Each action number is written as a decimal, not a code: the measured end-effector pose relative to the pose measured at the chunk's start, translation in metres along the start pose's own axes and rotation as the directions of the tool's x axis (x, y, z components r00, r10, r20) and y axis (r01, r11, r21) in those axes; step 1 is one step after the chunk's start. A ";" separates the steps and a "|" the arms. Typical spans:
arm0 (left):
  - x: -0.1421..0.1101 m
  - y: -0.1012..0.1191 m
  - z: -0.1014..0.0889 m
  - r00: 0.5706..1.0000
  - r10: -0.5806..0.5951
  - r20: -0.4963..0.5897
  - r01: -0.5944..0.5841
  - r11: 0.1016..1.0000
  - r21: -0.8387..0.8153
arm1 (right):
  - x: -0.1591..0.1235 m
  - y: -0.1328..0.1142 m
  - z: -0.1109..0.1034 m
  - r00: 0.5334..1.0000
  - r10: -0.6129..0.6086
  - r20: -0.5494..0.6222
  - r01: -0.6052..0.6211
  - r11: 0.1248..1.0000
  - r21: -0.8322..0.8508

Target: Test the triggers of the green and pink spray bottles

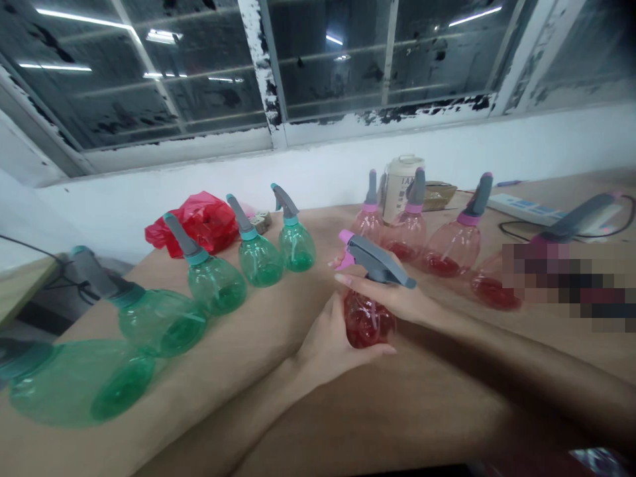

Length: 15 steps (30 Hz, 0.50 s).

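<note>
A red spray bottle with a grey and pink spray head is between my hands, above the front-middle of the table. My left hand wraps round the lower body, its thumb along the near side. My right hand closes round the neck just under the spray head, with its fingers pointing left below the pink nozzle. Part of the bottle's neck is hidden behind the right hand. To the right stand several similar pink bottles, and a row of green spray bottles runs along the left.
The wooden table reaches back to a white wall below windows. A crumpled red plastic bag lies behind the green bottles. At the back right are a pale can-shaped container, a brown bowl-like item and a white power strip with a cable.
</note>
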<state>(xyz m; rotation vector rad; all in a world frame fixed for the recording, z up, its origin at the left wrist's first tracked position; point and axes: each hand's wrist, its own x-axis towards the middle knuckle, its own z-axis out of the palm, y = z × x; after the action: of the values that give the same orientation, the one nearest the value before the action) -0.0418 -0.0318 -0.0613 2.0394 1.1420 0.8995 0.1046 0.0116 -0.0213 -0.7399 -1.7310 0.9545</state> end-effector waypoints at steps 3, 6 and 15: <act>0.000 0.000 0.000 0.999 0.034 -0.005 -0.034 0.999 0.009 | 0.000 -0.004 0.001 1.000 0.007 -0.014 -0.008 1.000 -0.028; 0.000 0.000 0.001 0.999 0.041 -0.014 -0.041 0.999 0.023 | -0.002 -0.006 0.002 0.998 0.023 -0.059 -0.029 0.994 -0.106; 0.000 0.002 0.000 1.000 0.004 -0.026 -0.003 0.999 0.051 | 0.001 -0.004 0.002 1.000 -0.003 -0.021 0.003 1.000 -0.002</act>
<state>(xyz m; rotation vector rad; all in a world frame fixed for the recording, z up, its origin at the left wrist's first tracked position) -0.0413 -0.0330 -0.0598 2.0768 1.1863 0.9095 0.1019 0.0098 -0.0174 -0.7461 -1.7143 0.9396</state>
